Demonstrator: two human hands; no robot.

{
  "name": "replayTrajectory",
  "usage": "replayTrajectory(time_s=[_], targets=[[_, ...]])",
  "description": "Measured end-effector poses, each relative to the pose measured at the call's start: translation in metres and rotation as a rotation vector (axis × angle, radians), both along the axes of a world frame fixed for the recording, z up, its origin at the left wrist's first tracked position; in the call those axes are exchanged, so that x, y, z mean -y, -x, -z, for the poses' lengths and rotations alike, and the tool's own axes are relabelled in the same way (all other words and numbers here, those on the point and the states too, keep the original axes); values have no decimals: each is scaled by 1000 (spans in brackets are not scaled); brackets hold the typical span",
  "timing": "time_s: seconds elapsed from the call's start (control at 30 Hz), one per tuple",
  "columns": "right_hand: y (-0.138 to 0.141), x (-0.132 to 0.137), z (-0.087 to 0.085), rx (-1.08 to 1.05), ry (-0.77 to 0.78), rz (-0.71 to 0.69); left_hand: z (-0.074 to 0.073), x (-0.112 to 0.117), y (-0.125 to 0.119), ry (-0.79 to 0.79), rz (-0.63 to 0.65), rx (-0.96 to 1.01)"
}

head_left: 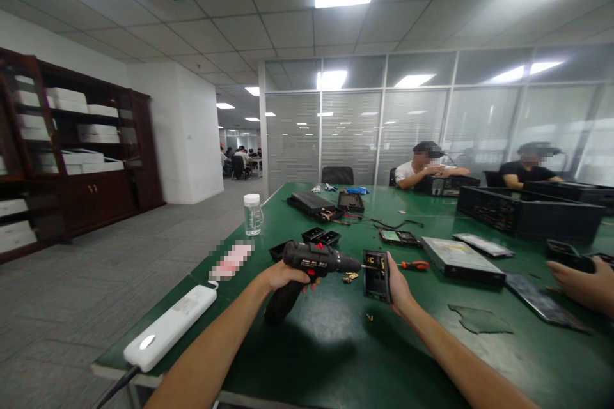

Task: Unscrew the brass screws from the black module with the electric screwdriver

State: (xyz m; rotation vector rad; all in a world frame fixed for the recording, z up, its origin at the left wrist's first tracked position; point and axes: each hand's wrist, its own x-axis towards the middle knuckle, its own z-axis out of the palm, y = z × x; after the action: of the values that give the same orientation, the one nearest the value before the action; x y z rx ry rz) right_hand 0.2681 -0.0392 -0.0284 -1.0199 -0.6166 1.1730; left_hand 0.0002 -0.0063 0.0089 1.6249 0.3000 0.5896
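Note:
My left hand [281, 275] is wrapped round the grip of a black electric screwdriver [307, 265], held level above the green table [336, 358] with its tip pointing right. The tip meets a small black box-shaped part [377, 276] that my right hand [398, 284] holds upright by its right side. A few small brass screws [350, 277] lie on the table just below the driver's tip.
A white power strip [167, 327] lies at the near left edge, a clear jar [252, 213] further back. Black drives and trays, a red-handled screwdriver [415, 264] and a large black case [527, 214] cover the right. Another person's hand [578, 281] rests at right; two people sit at the far end.

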Motion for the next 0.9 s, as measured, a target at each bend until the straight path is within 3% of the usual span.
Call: replayTrajectory(time_s=[0.9], targets=[[-1, -2, 2, -7, -37, -17, 3, -3, 1, -21, 12, -7]])
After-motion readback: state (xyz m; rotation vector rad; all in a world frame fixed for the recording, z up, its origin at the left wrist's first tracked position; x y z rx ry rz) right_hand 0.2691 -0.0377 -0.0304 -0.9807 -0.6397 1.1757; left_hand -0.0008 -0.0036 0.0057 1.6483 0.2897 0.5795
